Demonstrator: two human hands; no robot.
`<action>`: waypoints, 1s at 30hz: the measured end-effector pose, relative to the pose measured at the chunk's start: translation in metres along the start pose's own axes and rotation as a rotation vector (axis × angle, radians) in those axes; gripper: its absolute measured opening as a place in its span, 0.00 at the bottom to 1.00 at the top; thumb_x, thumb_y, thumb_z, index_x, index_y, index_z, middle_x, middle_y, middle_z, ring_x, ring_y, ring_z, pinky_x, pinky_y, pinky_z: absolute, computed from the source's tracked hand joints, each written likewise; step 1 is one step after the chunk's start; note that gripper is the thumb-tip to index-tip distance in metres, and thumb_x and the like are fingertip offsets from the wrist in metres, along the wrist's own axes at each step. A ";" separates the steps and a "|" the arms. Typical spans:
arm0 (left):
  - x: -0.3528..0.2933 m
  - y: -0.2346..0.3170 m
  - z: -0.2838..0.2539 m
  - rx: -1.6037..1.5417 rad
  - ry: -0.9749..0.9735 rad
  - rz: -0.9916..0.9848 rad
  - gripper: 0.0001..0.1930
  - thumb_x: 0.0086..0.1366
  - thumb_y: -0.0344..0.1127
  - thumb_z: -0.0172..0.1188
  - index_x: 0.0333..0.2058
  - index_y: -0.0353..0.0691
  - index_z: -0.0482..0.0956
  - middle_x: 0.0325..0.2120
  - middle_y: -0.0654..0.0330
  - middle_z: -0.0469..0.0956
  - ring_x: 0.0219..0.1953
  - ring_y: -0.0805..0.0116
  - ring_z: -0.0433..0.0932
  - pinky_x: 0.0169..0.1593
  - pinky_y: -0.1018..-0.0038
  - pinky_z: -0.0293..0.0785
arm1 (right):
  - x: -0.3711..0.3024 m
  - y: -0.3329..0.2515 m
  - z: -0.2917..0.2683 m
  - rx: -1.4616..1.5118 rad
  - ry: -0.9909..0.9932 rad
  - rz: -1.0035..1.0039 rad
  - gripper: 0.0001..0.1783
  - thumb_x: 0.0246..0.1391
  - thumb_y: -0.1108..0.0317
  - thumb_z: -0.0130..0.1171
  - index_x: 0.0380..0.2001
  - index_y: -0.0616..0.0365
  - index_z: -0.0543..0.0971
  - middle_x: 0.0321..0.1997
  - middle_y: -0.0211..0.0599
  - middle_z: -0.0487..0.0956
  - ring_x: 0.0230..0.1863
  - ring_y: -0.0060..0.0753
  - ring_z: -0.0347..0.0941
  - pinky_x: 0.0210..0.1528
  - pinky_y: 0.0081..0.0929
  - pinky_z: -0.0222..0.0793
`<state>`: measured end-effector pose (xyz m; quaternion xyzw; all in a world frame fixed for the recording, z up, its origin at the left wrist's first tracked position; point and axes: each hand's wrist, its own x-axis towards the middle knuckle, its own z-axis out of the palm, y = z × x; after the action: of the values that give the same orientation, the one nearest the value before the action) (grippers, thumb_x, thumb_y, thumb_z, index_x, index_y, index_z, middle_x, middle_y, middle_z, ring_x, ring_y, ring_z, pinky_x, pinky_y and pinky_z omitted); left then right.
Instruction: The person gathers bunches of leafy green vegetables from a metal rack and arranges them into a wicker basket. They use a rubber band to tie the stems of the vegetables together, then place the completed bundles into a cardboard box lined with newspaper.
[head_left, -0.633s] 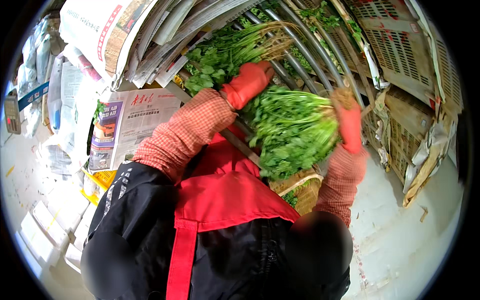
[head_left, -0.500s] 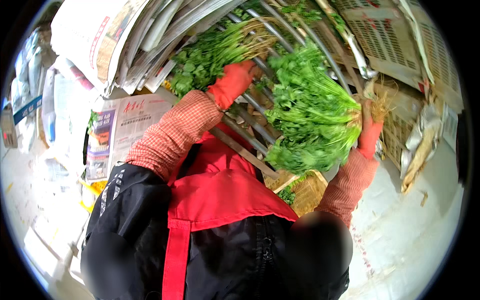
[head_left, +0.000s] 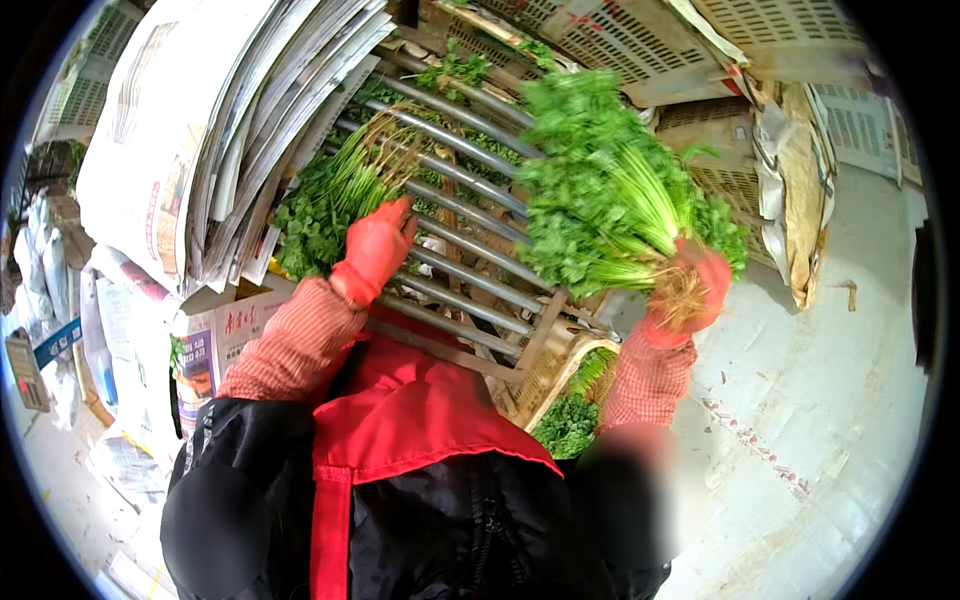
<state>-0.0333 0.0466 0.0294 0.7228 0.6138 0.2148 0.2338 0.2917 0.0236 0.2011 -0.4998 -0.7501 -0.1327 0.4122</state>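
Note:
My right hand (head_left: 708,285), in a red glove, is closed round the root end of a big bunch of coriander (head_left: 620,180). Its pale roots (head_left: 682,298) hang over the glove, and its leaves fan out up and to the left, slightly blurred. A second bunch of coriander (head_left: 335,195) lies on the left part of a metal-bar rack (head_left: 470,230), next to the newspapers, its brownish roots pointing right. My left hand (head_left: 378,245), also red-gloved, presses against that bunch's near side with its fingers bent in at the stems.
A thick stack of newspapers (head_left: 170,150) rises at the left of the rack. Plastic crates (head_left: 610,50) line the far side. Below the rack a lined basket (head_left: 530,390) holds more greens (head_left: 568,425). Pale floor (head_left: 790,400) stretches to the right.
The view has shifted. My right hand has turned, so the roots of its bunch point toward me instead of right. The left hand stays by the second bunch, nearer its stems.

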 end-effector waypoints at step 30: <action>0.040 0.098 -0.027 -0.481 -0.100 0.319 0.14 0.55 0.38 0.62 0.39 0.41 0.78 0.36 0.54 0.79 0.36 0.53 0.79 0.39 0.67 0.76 | -0.026 -0.022 0.118 0.465 0.222 0.779 0.08 0.54 0.75 0.59 0.37 0.65 0.76 0.33 0.32 0.77 0.34 0.22 0.72 0.39 0.20 0.68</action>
<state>0.0339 0.0744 0.1105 0.7435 0.4118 0.3524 0.3917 0.2201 0.0689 0.1128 -0.6214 -0.4677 0.1509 0.6101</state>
